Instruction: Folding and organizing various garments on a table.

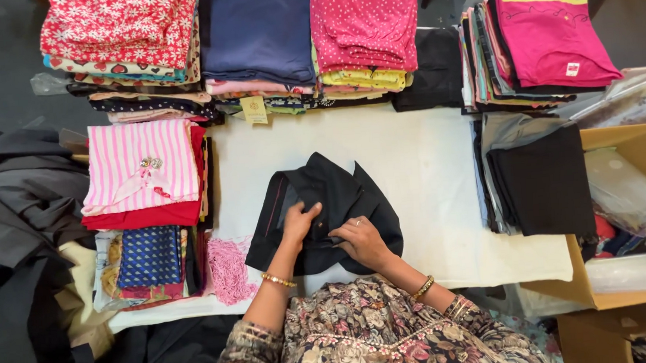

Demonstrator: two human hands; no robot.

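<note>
Right now both hands rest on a black garment spread on the white table cover, at the centre of the frame. The left hand lies nearly flat, fingers lightly curled, pressing down on a fold; the right hand seems to pinch an edge of cloth, though I cannot tell how firmly. The garment looks soft, light and limp, likely to slump unless taken by its edges or corners. A pink striped stack sits left, folded dark cloth right.
</note>
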